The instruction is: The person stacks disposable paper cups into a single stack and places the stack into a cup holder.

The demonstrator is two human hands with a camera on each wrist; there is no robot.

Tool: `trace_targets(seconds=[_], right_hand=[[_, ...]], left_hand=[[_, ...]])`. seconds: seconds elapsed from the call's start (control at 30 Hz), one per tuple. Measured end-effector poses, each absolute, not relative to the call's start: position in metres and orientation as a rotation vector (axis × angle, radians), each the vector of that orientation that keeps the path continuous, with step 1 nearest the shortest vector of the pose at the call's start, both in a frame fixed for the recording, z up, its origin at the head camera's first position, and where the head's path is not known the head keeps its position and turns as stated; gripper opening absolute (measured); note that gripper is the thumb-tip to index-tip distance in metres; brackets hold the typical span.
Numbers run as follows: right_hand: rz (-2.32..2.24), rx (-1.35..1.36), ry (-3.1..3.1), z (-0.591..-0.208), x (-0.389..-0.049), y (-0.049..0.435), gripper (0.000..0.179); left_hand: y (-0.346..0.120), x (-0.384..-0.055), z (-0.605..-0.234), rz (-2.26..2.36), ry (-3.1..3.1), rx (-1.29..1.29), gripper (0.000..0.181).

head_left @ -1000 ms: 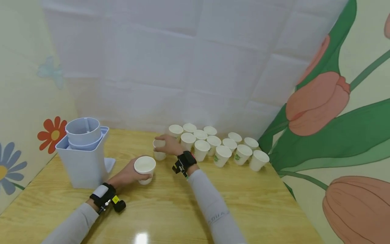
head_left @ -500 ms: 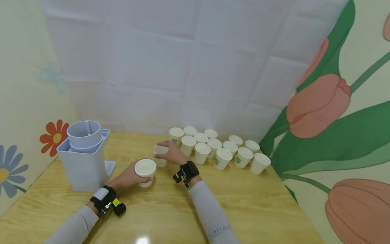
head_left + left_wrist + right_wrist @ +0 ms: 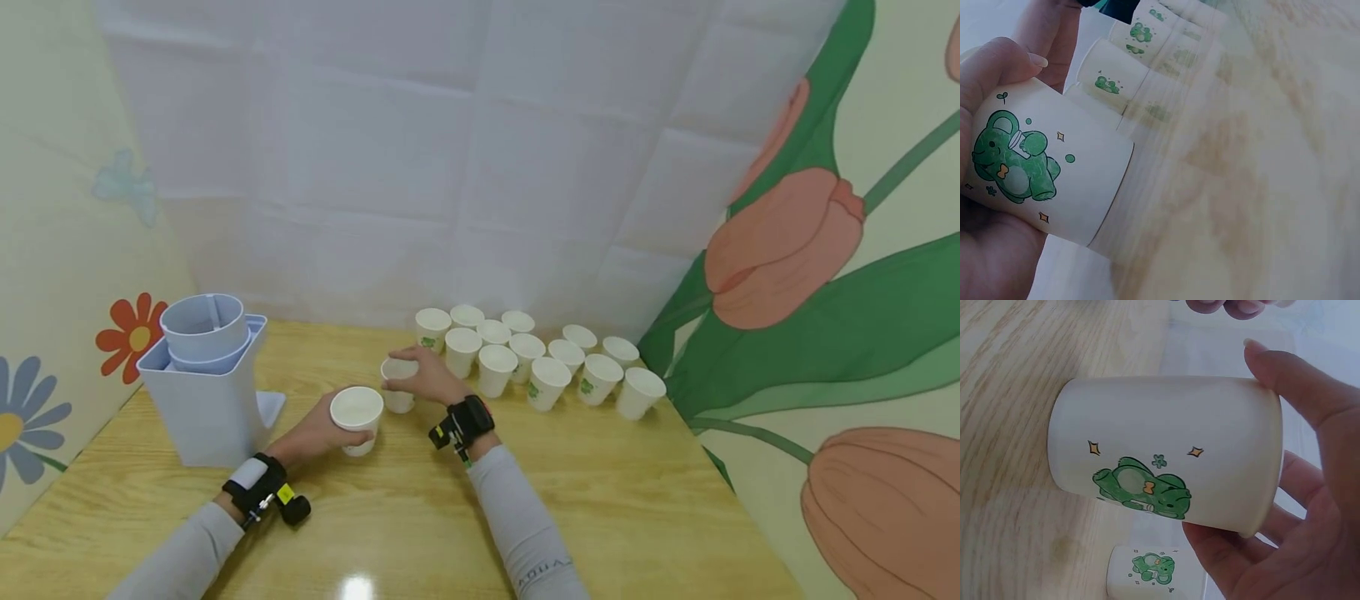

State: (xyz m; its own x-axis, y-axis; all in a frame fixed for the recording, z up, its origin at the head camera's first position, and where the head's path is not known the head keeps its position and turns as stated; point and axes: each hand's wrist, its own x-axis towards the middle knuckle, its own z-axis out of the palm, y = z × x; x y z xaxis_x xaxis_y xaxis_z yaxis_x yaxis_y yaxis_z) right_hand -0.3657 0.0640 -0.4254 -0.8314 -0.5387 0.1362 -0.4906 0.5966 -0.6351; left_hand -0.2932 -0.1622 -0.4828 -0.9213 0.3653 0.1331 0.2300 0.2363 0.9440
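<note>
My left hand [image 3: 317, 431] grips a white paper cup [image 3: 357, 410] upright, its thumb around the near side. In the left wrist view a green bear print shows on that paper cup [image 3: 1041, 156]. Just behind and to the right, my right hand [image 3: 429, 375] pinches a second paper cup [image 3: 399, 388] near its rim from above. The right wrist view shows this second paper cup [image 3: 1166, 450] with the same bear print, its base at the wooden tabletop and the right thumb [image 3: 1291, 375] at its rim.
Several more white paper cups [image 3: 497, 372] stand upright in loose rows at the back right, close to the right hand. A pale blue square bin [image 3: 202, 417] holding round pale blue containers [image 3: 204, 325] stands on the left. White sheeting [image 3: 360, 167] hangs behind the wooden table [image 3: 420, 517].
My right hand and its cup have come slightly nearer to me and to the right, closer to the left hand's cup. The left hand keeps its hold, nearly still.
</note>
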Motion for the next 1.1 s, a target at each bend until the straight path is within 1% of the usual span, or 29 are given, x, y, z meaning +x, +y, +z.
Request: trace_targets(seconds=[0.27,0.6,0.97,1.1], right_hand=[[-0.981,-0.891,2.775,-0.417,-0.358,0.062,0.063],[-0.879,-0.754,2.921,-0.414,-0.348,0.064,0.062],[-0.784,-0.726,3.046,-0.419,-0.349,0.065,0.058],[-0.783,-0.761,3.082,-0.418,-0.351,0.065,0.056]], left_hand=[[-0.166,-0.293,-0.483,1.782,2.385,0.571,0.072],[-0.164,-0.291,-0.483,1.759,2.372,0.564,0.073],[-0.163,-0.29,-0.487,1.805,2.355,0.619,0.07],[-0.162,-0.291,-0.485,1.794,2.376,0.59,0.072]])
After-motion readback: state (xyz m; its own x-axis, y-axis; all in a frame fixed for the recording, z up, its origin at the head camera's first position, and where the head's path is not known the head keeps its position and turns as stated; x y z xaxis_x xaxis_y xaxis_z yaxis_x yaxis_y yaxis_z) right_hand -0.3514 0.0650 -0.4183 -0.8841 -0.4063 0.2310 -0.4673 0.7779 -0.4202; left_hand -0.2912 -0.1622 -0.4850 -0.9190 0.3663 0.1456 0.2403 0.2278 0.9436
